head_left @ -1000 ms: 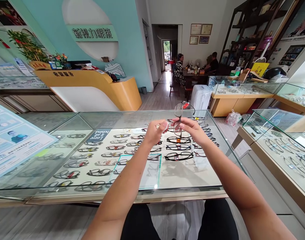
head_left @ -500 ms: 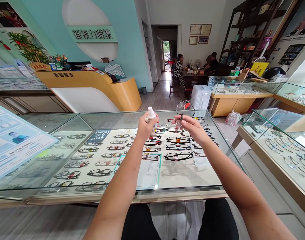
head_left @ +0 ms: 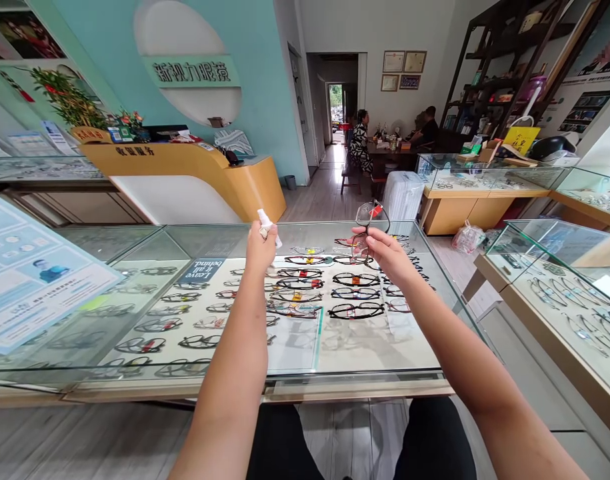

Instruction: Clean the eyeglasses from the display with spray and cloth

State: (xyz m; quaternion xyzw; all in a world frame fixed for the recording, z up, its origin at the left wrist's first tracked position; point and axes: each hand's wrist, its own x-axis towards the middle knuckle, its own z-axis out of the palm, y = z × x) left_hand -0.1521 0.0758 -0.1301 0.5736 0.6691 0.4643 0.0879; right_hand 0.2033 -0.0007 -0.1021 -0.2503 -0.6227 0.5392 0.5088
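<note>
My left hand (head_left: 261, 245) is wrapped round a small white spray bottle (head_left: 267, 225), its nozzle pointing up, above the glass display case (head_left: 295, 371). To the right, my right hand (head_left: 385, 252) pinches a pair of eyeglasses (head_left: 369, 215) by its lower part. These glasses are held on end, with a red sticker on the upper lens. Beneath and between my hands, several pairs of glasses (head_left: 355, 311) lie in rows.
A blue-and-white leaflet (head_left: 39, 273) stands at the left of the case. Ahead are a yellow counter (head_left: 249, 187) and a wrapped suitcase (head_left: 403, 193). Another glass case (head_left: 559, 300) is at the right. Two people sit at a table (head_left: 392, 155) farther back.
My left hand has moved left with the spray bottle, away from the glasses, and the bottle now tilts left. My right hand still holds the glasses in nearly the same place.
</note>
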